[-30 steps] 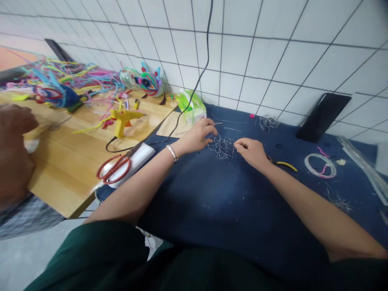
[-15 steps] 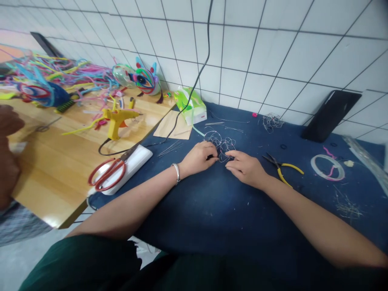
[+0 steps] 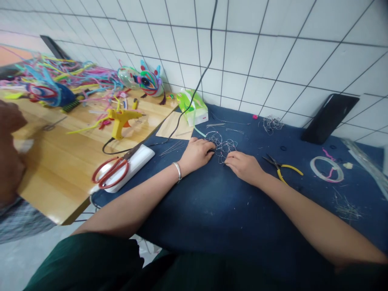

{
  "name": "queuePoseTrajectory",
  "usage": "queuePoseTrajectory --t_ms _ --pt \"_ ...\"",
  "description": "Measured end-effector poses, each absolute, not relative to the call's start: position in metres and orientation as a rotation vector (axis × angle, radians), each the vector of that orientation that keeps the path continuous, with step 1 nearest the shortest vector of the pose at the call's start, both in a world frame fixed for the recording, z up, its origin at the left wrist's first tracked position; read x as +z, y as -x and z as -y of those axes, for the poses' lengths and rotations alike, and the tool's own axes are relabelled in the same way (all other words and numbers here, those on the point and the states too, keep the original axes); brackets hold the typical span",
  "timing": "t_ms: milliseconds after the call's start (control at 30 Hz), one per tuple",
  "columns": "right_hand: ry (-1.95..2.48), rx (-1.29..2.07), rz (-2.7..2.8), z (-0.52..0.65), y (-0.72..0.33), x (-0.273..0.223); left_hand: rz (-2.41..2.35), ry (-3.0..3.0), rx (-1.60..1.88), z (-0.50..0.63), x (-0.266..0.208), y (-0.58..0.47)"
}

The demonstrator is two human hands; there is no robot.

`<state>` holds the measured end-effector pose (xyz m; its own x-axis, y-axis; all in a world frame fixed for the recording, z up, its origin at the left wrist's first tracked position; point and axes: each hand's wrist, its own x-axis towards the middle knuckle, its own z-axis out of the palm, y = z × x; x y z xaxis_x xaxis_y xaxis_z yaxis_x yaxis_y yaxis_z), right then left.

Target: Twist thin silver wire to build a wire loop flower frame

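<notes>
Lying on dark blue cloth [image 3: 206, 210], a silvery wire openwork [image 3: 228, 146] of round, petal-like loops shows tiny reddish specks. Beyond it, a green-and-white packet [image 3: 193, 106] bears a red mark [image 3: 204, 118] too small to read. The right hand [image 3: 245, 167] pinches the openwork's near edge; the left hand [image 3: 197, 155] curls at its left side, grip unclear.

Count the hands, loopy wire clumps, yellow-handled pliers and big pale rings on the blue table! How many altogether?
Hands: 2, left hand and right hand
Loopy wire clumps: 2, near clump and far clump
Yellow-handled pliers: 1
Big pale ring: 1
Total: 6
</notes>
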<state>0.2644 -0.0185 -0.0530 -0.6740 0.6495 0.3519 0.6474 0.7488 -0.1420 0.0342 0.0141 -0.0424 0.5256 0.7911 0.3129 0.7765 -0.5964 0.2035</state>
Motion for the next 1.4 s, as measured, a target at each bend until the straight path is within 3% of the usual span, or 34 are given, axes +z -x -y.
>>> queuePoseTrajectory --t_ms 267,500,600,733,867,1200,1400 --pt "0.969 0.254 2.445 0.016 -0.259 -0.046 -1.345 -2.726 0.578 -0.013 -0.038 -0.031" --pt "1.289 1.101 1.963 0.015 -0.249 0.017 -1.270 -2.669 0.674 0.004 -0.012 -0.024" --pt "1.256 1.483 1.706 0.002 -0.246 0.022 -1.289 -2.725 0.686 0.009 -0.003 -0.022" --pt "1.198 1.737 1.493 -0.022 -0.244 0.013 -1.293 -2.741 0.653 0.009 -0.002 -0.021" --pt "1.220 1.705 1.533 -0.039 -0.248 0.014 -1.175 -2.615 0.634 0.006 -0.006 -0.022" --pt "1.418 1.041 1.839 -0.043 -0.247 0.022 -1.126 -2.478 0.721 0.003 -0.012 -0.026" --pt "1.296 1.038 1.980 -0.025 -0.264 0.035 -1.131 -2.482 0.735 0.000 -0.018 -0.024"
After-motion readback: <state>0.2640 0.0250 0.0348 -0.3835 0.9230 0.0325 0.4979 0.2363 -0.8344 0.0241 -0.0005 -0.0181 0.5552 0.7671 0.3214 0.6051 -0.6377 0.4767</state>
